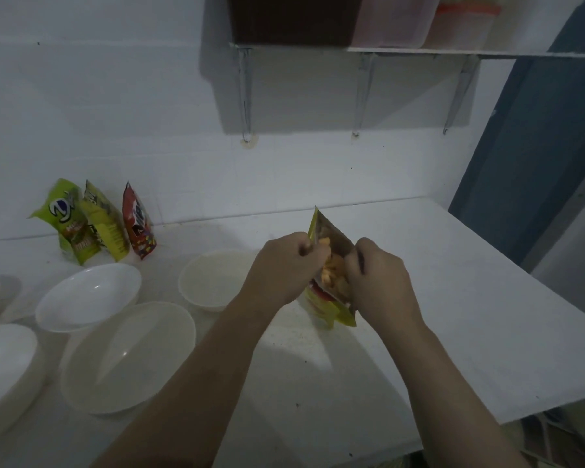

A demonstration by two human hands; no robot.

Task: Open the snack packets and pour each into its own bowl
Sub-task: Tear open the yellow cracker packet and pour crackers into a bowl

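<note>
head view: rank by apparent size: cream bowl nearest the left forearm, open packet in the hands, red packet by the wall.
1. cream bowl, largest in frame, though it also sits nearest the camera.
2. open packet, partly hidden by the left hand and right hand.
3. red packet, smallest, and farthest away.

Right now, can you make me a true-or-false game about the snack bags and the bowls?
1. Both hands hold the same packet. True: the left hand and the right hand grip the yellow packet.
2. The packet in the hands is sealed. False: it is open and orange snacks show inside.
3. Three packets stand by the wall. True: the three packets lean there.
4. The cream bowl beside the left hand is full of snacks. False: no snacks show in it.
</note>
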